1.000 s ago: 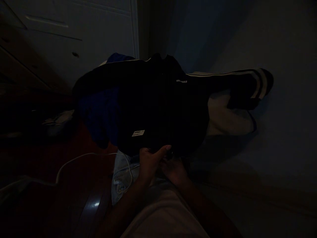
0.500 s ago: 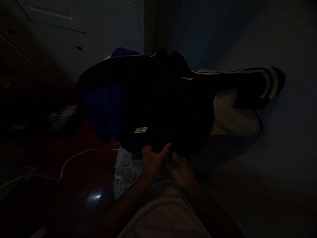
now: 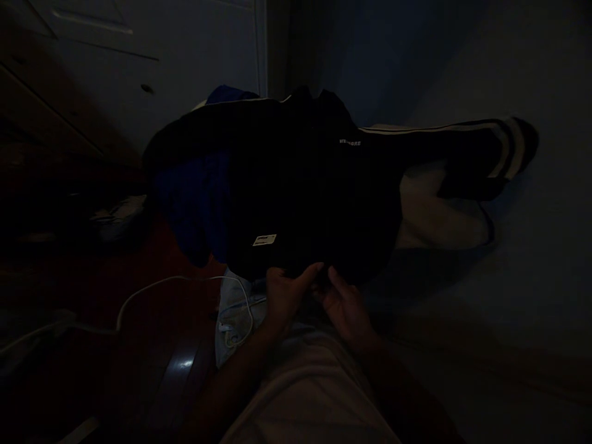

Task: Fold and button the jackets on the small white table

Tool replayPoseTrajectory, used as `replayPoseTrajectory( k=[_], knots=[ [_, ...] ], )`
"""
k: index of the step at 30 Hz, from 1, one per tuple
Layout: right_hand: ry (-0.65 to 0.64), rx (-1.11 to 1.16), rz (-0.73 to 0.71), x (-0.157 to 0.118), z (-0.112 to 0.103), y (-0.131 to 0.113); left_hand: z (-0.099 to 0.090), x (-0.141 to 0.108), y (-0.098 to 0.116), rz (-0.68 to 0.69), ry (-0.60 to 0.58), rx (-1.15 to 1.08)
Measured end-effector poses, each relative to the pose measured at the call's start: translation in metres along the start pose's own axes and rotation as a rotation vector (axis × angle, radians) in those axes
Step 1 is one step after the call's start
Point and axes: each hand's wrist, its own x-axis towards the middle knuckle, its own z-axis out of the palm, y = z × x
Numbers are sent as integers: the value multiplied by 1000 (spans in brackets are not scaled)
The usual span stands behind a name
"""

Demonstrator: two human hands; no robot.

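Observation:
A dark jacket (image 3: 314, 191) is spread out in front of me, with pale stripes along its sleeve and small white lettering on the chest. Near its lower edge sits a white label (image 3: 264, 240). My left hand (image 3: 283, 296) grips the bottom hem, its thumb pointing right. Close beside it, my right hand (image 3: 345, 308) pinches the same hem, thumb up against the fabric. The fingertips of both hands are partly hidden in the dark cloth. Blue cloth (image 3: 192, 209) shows under the jacket on the left, and pale cloth (image 3: 439, 213) on the right.
A white cable (image 3: 152, 285) runs over the reddish floor (image 3: 180, 364) to my light-blue trousers (image 3: 231, 308). A pale door or panel (image 3: 198, 49) stands behind, and a wall (image 3: 546, 259) rises at the right. The scene is very dim.
My right hand has shifted slightly up and right, its thumb now raised against the hem. The left hand stays almost in place, and the jacket has barely moved.

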Motion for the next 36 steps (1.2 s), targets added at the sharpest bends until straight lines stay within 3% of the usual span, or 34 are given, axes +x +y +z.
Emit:
replayPoseTrajectory(
  k=[4, 8, 11, 15, 21, 26, 36],
  knots=[
    [-29, -80, -19, -1, -4, -11, 2, 2, 3, -44, 10, -133],
    [-116, -186, -29, -2, -4, -19, 3, 1, 4, -52, 26, -132],
    [-76, -295, -19, 0, -3, -20, 4, 3, 6, -35, 20, -98],
    [5, -356, -131, 6, 1, -20, 5, 8, 13, 12, -12, -57],
    [-52, -382, -201, 10, 5, -22, 2, 16, 20, 92, 9, -53],
    [0, -348, -221, 6, 8, -23, 0, 16, 20, 115, 82, -99],
    [27, -394, -286, 5, 11, -22, 2, 12, 18, 154, 81, -65]
  ],
)
